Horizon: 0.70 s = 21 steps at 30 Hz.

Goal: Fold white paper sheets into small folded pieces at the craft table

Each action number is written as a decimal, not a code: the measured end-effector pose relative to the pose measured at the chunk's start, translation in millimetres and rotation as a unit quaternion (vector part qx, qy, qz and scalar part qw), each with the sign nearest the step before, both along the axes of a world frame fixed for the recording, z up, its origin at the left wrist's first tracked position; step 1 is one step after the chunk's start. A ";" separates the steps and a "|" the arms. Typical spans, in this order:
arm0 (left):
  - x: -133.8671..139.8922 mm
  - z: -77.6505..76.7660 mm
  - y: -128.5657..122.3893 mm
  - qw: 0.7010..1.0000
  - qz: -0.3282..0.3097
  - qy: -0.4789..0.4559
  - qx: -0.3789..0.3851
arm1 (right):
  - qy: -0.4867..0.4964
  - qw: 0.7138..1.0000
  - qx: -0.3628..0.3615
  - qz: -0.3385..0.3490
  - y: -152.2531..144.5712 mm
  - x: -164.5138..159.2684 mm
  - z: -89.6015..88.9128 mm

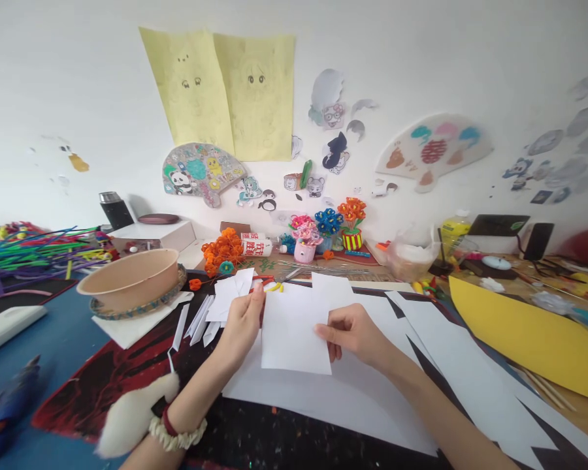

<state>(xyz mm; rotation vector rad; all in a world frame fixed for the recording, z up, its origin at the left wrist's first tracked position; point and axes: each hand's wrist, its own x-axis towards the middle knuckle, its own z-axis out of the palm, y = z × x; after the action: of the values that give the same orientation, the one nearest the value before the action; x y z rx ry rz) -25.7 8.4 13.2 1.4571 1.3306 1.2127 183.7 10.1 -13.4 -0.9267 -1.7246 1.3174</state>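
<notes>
A blank, nearly square piece of white paper (pixel 294 336) is held up between my two hands. My left hand (pixel 245 320) pinches its upper left side, thumb pointing up. At the right edge, my right hand (pixel 350 333) grips it between thumb and fingers. Beneath lies a large white sheet (pixel 323 405) on the dark mat. Beyond my left hand sit a pile of cut white paper pieces (pixel 220 300) and several narrow folded paper strips (pixel 199 320). Long white paper strips (pixel 470 365) spread out on the right.
A peach-coloured basin (pixel 132 281) stands at the left, with a blue glue gun (pixel 10 405) nearer me. Yellow card (pixel 529 339) lies at the right. Potted craft flowers (pixel 306 238) and an orange flower bunch (pixel 223 251) line the back. Colourful pipe cleaners (pixel 34 261) lie far left.
</notes>
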 end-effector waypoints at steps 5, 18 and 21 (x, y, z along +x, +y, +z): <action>-1.4 5.8 -4.7 0.987 -0.119 -0.037 -0.098 | -0.003 0.999 0.019 -0.025 1.6 3.9 2.5; -5.0 4.2 -3.6 0.965 -0.221 -0.030 -0.138 | -0.020 0.996 0.054 -0.069 0.9 10.5 9.4; -5.9 5.0 -3.2 0.963 -0.233 -0.028 -0.137 | -0.029 0.995 0.063 -0.076 0.9 11.7 10.7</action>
<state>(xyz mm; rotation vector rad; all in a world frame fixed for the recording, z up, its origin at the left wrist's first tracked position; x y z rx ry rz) -31.6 5.2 18.2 1.4166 0.9936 0.7268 195.3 11.0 -2.7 -1.0100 -1.7237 1.0799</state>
